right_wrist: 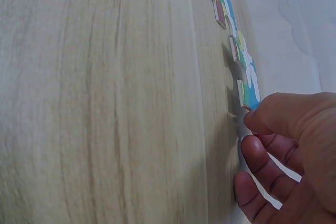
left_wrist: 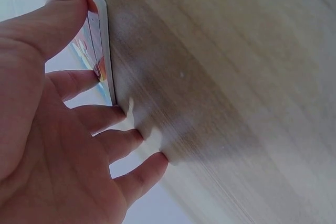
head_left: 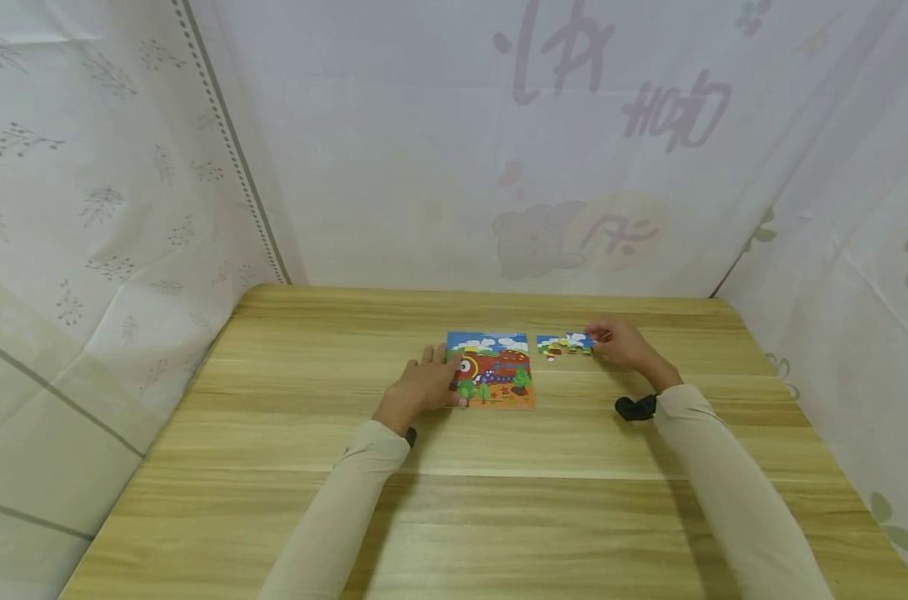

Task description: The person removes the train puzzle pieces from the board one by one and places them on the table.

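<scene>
A picture puzzle (head_left: 495,371) with a red train, trees and a blue sky lies flat on the table. My left hand (head_left: 422,383) rests at its left side, thumb on the near corner and fingers spread. In the left wrist view, fingertips touch the table beside the puzzle's edge (left_wrist: 108,56). Right of the puzzle is a short joined strip of puzzle pieces (head_left: 576,342) showing sky and clouds. My right hand (head_left: 628,348) pinches the strip's right end. The right wrist view shows the thumb (right_wrist: 273,114) against that end; the strip casts a shadow below and looks slightly raised.
The wooden table (head_left: 454,533) reaches back to a printed cloth (head_left: 394,167) hanging behind it. More cloth hangs at both sides. A black band (head_left: 636,408) sits at the right wrist.
</scene>
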Motion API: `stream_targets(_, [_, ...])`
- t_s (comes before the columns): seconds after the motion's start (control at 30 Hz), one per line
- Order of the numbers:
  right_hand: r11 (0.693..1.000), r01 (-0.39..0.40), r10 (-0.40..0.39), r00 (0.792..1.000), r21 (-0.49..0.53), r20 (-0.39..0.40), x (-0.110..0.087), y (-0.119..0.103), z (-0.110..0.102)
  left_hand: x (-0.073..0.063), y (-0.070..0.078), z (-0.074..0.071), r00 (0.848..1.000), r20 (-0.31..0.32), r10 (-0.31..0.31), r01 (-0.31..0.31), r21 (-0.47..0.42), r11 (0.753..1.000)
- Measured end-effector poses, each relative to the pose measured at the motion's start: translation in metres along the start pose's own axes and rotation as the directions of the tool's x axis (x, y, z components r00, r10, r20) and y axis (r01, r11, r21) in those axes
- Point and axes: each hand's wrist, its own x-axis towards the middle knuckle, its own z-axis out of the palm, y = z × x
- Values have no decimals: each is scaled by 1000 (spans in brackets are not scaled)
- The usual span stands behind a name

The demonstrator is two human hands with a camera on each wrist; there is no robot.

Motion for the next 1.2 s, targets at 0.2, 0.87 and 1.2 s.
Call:
stream_targets(0.2, [1000, -9, 9, 1000, -12, -2, 0, 3, -2, 0, 0, 1, 1000, -6, 9, -9, 5, 1000])
stream_targets(0.87, [999, -33, 33, 999, -29, 27, 3, -3, 0, 1, -3, 2, 1000, -9, 12, -11, 21, 1000])
stream_targets(1.2, [999, -49, 50, 999, -20, 23, 3, -7, -1, 2, -2, 2, 1000, -4, 11, -11, 31, 999])
